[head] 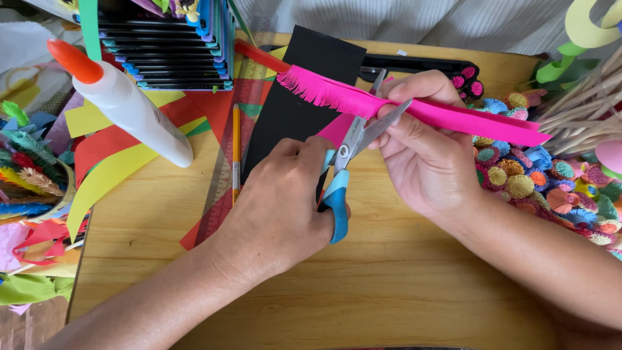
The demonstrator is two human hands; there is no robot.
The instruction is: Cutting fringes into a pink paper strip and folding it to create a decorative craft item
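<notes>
From the head view I see my left hand [278, 207] wrapped around the blue handles of the scissors [346, 162], fingers closed through the loops, with the blades parted around the lower edge of the pink paper strip [414, 110]. My right hand [421, 149] holds that strip up above the counter [389, 279], fingers pinched together on it just beside the blades, thumb below and the other fingers curled over the top. The strip runs across from the upper left toward the right, over the black card [304, 97]. As I judge it, the fringing is part done: the left end, from its tip to about where the blades sit, is already cut into fine fringe, while the longer stretch from my right hand out to the right end is smooth and uncut. To the left a glue bottle [129, 110] with an orange cap lies tilted over loose sheets of red and yellow paper [110, 162], and a ruler [223, 181] and pencil [236, 149] lie beside the black card. On the right a heap of small rolled paper flowers [525, 175] in many colours sits near my right wrist.
</notes>
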